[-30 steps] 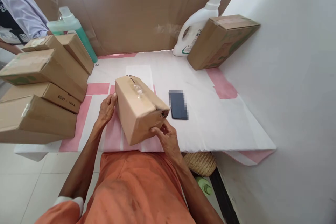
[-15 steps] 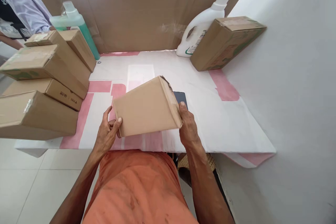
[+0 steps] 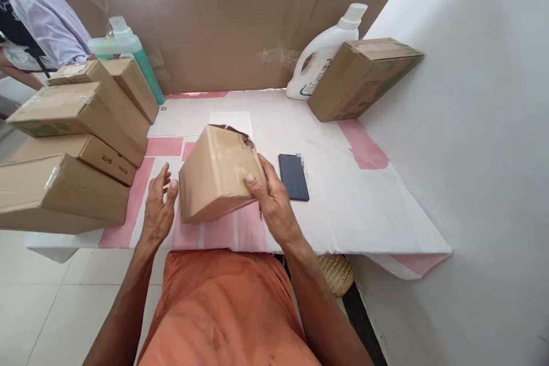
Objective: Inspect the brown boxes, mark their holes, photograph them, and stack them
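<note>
A brown cardboard box [image 3: 210, 174] with a torn, ragged upper edge is held tilted above the table in front of me. My right hand [image 3: 274, 200] grips its right end, thumb on the near face and fingers behind. Just left of the box, my left hand [image 3: 159, 206] is apart from it, fingers spread and holding nothing. A dark smartphone [image 3: 294, 177] lies flat on the table to the right of the box.
Several cardboard boxes [image 3: 86, 194] are stacked at the left, beside a green liquid bottle [image 3: 148, 68]. A white jug [image 3: 319, 54] and another carton [image 3: 364, 80] stand back right by the wall. The table [image 3: 364, 211] has a white and pink cover. A person's sleeve [image 3: 51, 23] shows far left.
The box has turned so its end faces me more and has shifted left with my right hand. My left hand has let go and moved left. The smartphone is now uncovered.
</note>
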{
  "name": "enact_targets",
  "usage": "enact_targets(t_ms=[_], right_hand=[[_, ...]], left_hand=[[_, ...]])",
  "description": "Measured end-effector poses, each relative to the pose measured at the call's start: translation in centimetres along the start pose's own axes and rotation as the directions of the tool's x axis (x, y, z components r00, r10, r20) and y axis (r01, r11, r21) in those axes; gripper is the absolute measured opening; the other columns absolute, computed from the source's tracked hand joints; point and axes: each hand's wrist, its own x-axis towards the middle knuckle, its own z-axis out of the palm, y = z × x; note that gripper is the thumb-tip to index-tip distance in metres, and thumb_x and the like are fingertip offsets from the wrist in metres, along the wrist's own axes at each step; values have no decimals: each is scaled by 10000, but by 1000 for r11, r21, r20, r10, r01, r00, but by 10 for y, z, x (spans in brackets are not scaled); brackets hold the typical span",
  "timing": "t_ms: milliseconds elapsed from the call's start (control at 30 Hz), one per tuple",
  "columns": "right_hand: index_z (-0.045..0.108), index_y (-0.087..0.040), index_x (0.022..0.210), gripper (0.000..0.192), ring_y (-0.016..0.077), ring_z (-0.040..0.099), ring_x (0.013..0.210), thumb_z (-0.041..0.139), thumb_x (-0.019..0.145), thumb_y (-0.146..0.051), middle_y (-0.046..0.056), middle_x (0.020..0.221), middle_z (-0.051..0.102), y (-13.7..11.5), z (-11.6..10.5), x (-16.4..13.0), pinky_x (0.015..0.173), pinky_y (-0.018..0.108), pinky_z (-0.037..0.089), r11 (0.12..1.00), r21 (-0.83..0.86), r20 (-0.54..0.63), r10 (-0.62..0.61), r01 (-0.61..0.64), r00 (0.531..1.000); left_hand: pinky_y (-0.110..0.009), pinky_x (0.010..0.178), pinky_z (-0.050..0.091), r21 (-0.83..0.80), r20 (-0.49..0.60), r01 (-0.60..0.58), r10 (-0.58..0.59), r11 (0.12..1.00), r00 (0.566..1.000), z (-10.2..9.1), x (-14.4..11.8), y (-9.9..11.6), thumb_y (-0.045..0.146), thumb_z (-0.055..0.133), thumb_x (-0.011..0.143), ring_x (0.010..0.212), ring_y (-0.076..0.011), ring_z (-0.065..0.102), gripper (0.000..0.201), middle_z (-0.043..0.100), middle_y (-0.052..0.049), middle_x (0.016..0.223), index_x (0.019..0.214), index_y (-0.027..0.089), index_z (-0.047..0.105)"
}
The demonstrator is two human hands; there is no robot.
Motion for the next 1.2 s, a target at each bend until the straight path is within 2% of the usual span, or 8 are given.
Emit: enact_targets(t_ms=[100, 233, 367, 467, 733, 900, 1067, 1200], right_hand=[[410, -295, 1687, 818, 344, 466, 1556, 717, 988, -590, 114, 1681, 502, -12, 33, -17, 1319, 597, 361, 996, -63, 96, -52, 58, 994], [362, -311, 1698, 775, 359, 468, 1540, 697, 1019, -477, 139, 1654, 500, -13, 56, -46, 1287, 629, 406, 972, -142, 144, -166, 186, 976], [450, -344, 1636, 741, 365, 541, 1469, 761, 971, -446, 116, 1598, 551, -12, 46, -61, 1237, 610, 473, 979, -113, 179, -146, 168, 973], [490, -355, 1616, 683, 357, 564, 1459, 713, 994, -529, 91, 1612, 562, -16, 37, -62, 1206, 568, 516, 997, 13, 167, -76, 75, 983], [445, -379, 1669, 645, 290, 270, 1686, 460, 1088, -658, -29, 1767, 401, -30, 30, -59, 1392, 555, 251, 996, 75, 30, 47, -50, 998], [470, -358, 1649, 575, 291, 334, 1655, 454, 1119, -579, 11, 1724, 463, -27, 23, -59, 1389, 535, 253, 998, 9, -39, -55, 56, 998], [400, -323, 1674, 559, 262, 367, 1636, 470, 1137, -462, 53, 1729, 433, -22, 32, -65, 1367, 505, 318, 985, -92, 63, -137, 143, 988], [335, -277, 1702, 571, 247, 326, 1658, 450, 1146, -340, 90, 1745, 404, -29, 35, -74, 1376, 511, 302, 965, -170, 119, -180, 199, 976]], left_hand=[[-530, 1232, 466, -266, 29, -82, 92, 961, 995, -6, 9, 24, 824, 378, 1010, 1550, -338, 482, 792, 586, -130, 1588, 1585, 309, 557], [-494, 1066, 610, -526, 69, -3, 46, 851, 997, -11, 5, 47, 782, 400, 1015, 1384, -358, 638, 711, 707, -110, 1410, 1516, 320, 601], [-449, 967, 652, -553, 67, 28, 10, 833, 998, -19, -15, 47, 615, 645, 929, 1300, -360, 680, 665, 700, -103, 1406, 1508, 295, 576], [-451, 959, 657, -538, 77, -35, 90, 842, 993, -21, -32, 51, 585, 715, 868, 1282, -366, 684, 709, 661, -112, 1462, 1497, 292, 570], [-540, 1143, 575, -484, 73, -234, 305, 843, 949, -8, -52, 85, 608, 697, 922, 1427, -387, 601, 610, 609, -99, 1530, 1457, 334, 592], [-533, 1176, 551, -484, 138, -243, 348, 840, 927, -5, -42, 77, 571, 717, 935, 1452, -381, 591, 619, 607, -103, 1558, 1483, 315, 589], [-438, 1121, 582, -203, 119, -310, 338, 929, 934, -23, -39, 87, 411, 723, 967, 1349, -311, 674, 372, 708, -71, 1427, 1314, 284, 682], [-367, 1017, 590, 188, 49, -476, 476, 859, 878, -28, -46, 114, 327, 780, 930, 1131, -240, 742, 220, 769, -23, 1150, 1133, 269, 718]])
